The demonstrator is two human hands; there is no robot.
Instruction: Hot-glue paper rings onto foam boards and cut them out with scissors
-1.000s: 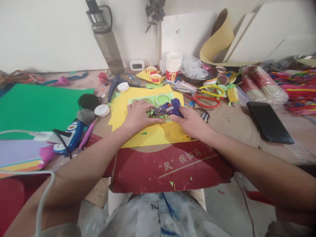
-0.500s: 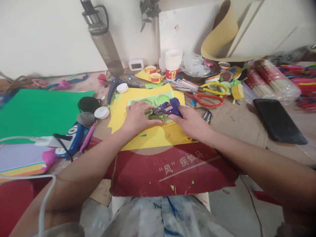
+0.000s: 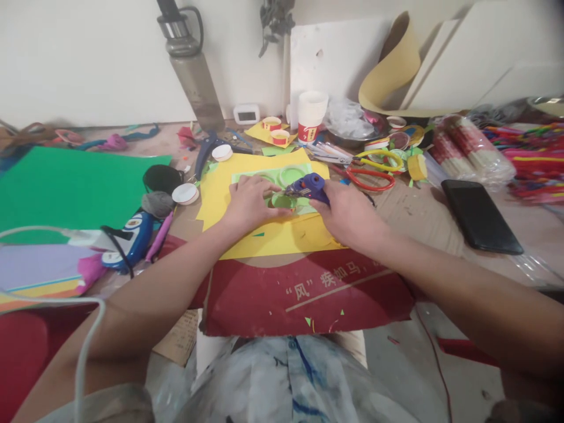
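My right hand [image 3: 348,212] is wrapped round the handle of a blue hot glue gun [image 3: 312,187], its nozzle pointing left. The nozzle is over the far edge of a small green-lined ring [image 3: 282,201]; whether it touches cannot be made out. My left hand [image 3: 251,202] has its thumb and fingers round that ring's left side, steadying it. Beneath is a light green sheet [image 3: 235,177] with more round green rings [image 3: 291,175] on it. This lies on yellow paper [image 3: 215,200], which rests on a red cardboard piece [image 3: 308,305].
Scissors with yellow and red handles [image 3: 372,179], paper cups [image 3: 312,111] and a phone [image 3: 482,214] are beyond my right hand. White round lids [image 3: 185,194], green paper [image 3: 83,188] and a blue device [image 3: 132,244] lie leftward. A tall bottle [image 3: 196,82] stands behind.
The glue gun's nozzle has lifted slightly away and back from the ring, whose green inside shows more now. My left hand keeps its place. The whole view has shifted a little.
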